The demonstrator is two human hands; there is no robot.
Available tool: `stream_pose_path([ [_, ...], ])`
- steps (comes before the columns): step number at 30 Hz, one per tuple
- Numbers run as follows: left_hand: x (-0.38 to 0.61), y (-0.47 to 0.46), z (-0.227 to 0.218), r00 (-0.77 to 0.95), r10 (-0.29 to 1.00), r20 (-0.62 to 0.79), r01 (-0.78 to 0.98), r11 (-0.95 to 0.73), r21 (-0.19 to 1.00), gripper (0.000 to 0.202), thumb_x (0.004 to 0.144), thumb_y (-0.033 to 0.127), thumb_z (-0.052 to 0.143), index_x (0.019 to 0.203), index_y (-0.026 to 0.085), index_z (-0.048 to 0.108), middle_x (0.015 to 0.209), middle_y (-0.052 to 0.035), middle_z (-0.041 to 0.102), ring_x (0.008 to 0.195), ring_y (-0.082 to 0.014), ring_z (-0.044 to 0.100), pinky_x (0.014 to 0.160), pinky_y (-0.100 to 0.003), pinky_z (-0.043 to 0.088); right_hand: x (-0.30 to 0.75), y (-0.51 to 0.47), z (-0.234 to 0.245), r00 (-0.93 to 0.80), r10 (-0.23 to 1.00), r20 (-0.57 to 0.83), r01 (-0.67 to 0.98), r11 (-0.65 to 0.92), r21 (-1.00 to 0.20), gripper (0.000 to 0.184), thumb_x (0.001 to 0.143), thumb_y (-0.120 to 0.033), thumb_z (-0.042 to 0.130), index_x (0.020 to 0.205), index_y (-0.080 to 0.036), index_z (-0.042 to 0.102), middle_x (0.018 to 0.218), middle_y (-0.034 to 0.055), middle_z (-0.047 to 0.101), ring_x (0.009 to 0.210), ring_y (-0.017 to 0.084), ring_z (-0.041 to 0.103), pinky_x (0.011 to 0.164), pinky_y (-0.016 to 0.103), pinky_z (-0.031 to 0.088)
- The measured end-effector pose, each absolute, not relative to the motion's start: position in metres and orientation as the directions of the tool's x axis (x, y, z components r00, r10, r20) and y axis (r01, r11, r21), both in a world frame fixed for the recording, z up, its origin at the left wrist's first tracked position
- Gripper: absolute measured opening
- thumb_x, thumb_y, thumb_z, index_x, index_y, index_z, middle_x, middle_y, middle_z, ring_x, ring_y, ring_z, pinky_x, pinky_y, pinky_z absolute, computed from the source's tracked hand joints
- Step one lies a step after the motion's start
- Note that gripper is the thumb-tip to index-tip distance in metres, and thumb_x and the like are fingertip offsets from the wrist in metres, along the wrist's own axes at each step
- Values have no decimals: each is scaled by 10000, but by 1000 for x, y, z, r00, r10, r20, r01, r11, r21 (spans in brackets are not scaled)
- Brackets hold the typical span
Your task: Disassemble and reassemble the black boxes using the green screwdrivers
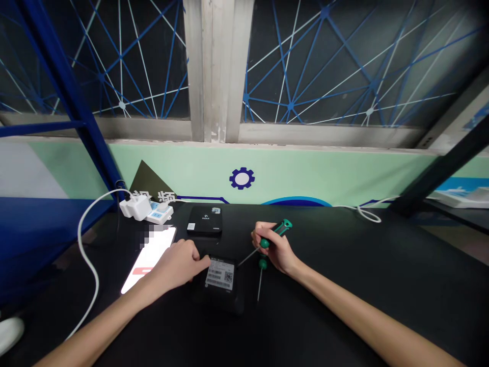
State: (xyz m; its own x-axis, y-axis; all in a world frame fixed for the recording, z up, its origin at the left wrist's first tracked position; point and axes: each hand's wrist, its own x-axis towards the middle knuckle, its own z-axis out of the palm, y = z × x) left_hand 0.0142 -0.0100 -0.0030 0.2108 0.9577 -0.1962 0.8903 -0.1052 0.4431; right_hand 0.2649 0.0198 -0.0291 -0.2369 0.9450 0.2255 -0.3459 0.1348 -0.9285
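A black box-shaped device (225, 296) with a white printed label and QR code sits on the black desk. My left hand (181, 262) grips its upper left edge, a thumb or finger reaching onto the corner; the rest of the fingers are partly hidden. In my right hand (275, 248) is a green-and-black screwdriver (286, 224), held tilted with its shaft pointing down left. The tip meets the device's upper right edge, though contact with a screw cannot be made out. A second green-handled screwdriver (261, 275) lies just below that hand, its shaft toward me.
Behind the device lies a flat black box (205, 220). A lit phone (153, 255) rests beside my left forearm. White plugs and a power strip (158, 213) stand at back left, with a white cable (86, 255) looping forward. Another white cable (369, 216) lies at back right.
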Motion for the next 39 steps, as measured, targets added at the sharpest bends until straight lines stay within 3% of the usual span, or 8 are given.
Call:
stream_pose_path([
  [10, 15, -10, -3, 216, 960, -177, 886, -117, 448, 592, 891, 488, 473, 371, 205, 484, 419, -16, 593, 348, -128, 536, 473, -253, 417, 262, 19, -30, -234, 946, 222, -363, 127, -923, 349, 825, -356, 678, 559, -173, 544, 428, -76, 365, 366, 66, 327, 379, 209, 283],
  [15, 14, -9, -3, 213, 955, -208, 881, -96, 463, 595, 893, 492, 474, 373, 203, 480, 387, -3, 555, 330, -121, 522, 467, -245, 431, 261, 18, -31, -222, 950, 219, -302, 147, -942, 337, 791, -370, 769, 663, -189, 516, 460, -85, 437, 393, 63, 371, 412, 194, 322],
  [19, 11, -8, -3, 246, 945, -217, 866, -113, 487, 611, 898, 507, 468, 370, 203, 494, 354, 5, 514, 334, -117, 513, 490, -239, 452, 259, 17, -28, -239, 946, 219, -184, 177, -967, 326, 734, -401, 826, 791, -180, 593, 498, -79, 491, 424, 70, 435, 435, 196, 345],
  [27, 10, -9, -1, 281, 940, -193, 856, -154, 493, 620, 912, 536, 446, 391, 206, 515, 378, -5, 542, 357, -133, 532, 507, -254, 452, 256, 14, -18, -290, 932, 216, -48, 211, -976, 378, 722, -489, 809, 863, -157, 697, 516, -62, 486, 446, 72, 419, 422, 207, 320],
  [35, 7, -8, -4, 290, 937, -194, 846, -156, 510, 682, 914, 640, 420, 399, 207, 535, 379, -14, 552, 361, -142, 545, 539, -266, 466, 255, 13, -22, -303, 937, 174, -27, 174, -984, 382, 620, -419, 890, 813, -151, 699, 543, -50, 554, 448, 69, 458, 443, 210, 369],
  [39, 6, -7, -5, 312, 928, -204, 832, -163, 530, 714, 914, 678, 414, 398, 206, 554, 366, -14, 544, 375, -143, 552, 591, -270, 486, 254, 13, -21, -324, 932, 162, -32, 160, -987, 401, 540, -372, 940, 693, -156, 638, 528, -58, 549, 454, 72, 468, 450, 213, 378],
])
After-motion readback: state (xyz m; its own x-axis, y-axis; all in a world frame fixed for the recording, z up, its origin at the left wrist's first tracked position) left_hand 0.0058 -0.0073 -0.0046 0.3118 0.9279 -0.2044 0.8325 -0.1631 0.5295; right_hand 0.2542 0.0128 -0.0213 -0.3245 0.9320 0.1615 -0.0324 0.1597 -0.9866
